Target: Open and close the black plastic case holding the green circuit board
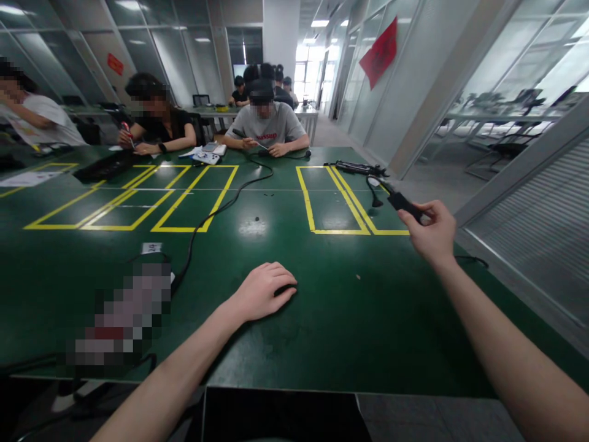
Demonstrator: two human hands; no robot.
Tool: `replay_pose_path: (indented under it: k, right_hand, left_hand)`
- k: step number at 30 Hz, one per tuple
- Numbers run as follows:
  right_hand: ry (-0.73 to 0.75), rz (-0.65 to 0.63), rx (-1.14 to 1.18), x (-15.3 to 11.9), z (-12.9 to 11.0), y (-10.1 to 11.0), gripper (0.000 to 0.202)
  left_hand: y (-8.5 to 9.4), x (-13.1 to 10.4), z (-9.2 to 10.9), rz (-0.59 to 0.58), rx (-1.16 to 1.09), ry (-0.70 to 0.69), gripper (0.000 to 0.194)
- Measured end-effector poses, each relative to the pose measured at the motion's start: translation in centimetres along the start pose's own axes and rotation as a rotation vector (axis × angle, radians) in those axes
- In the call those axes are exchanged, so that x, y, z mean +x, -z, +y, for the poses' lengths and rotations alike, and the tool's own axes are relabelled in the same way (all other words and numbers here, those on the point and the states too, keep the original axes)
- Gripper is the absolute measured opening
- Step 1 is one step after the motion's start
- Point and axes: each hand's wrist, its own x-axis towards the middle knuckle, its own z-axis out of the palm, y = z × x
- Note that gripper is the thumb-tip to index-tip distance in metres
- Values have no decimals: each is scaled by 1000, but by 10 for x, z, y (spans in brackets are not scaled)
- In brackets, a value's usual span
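Note:
My right hand [432, 230] is raised at the right side of the green table [322, 344], its fingers closed round a black handheld device [405, 205]. A black cable with a plug-like end [376, 200] lies just beyond that device. Near the middle of the table my left hand [267, 290] rests on its surface, fingers curved and the thumb apart from them, with nothing seen in it. Yellow tape outlines [338, 232] mark the table ahead of both hands.
A black folded stand [356, 167] lies at the far right edge. A long black cable [227, 205] crosses the left half to a pixelated object [131, 307] near a small label [151, 247]. Across the table sit a person in grey [276, 126] and a person in black [172, 126].

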Motion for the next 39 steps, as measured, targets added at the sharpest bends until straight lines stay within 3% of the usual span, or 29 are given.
replay_pose_path:
  k: [5, 11, 20, 27, 32, 39]
  right_hand:
    - [-43, -247, -494, -18, 40, 4, 30]
    - [25, -443, -418, -19, 46, 4, 29]
    - [-97, -302, -529, -14, 49, -6, 32]
    - [-188, -298, -287, -11, 58, -2, 37]
    - [-268, -306, -250, -11, 65, -5, 42]
    - [-51, -277, -267, -13, 62, -3, 40]
  left_hand:
    - [1, 0, 0, 4, -36, 9, 19]
    - [2, -1, 0, 22, -65, 11, 17]
    - [1, -1, -1, 39, -71, 9, 16]
    - [2, -2, 0, 39, -93, 9, 15]
    - [3, -1, 0, 37, -89, 15, 14]
    - [3, -1, 1, 32, -77, 21, 16]
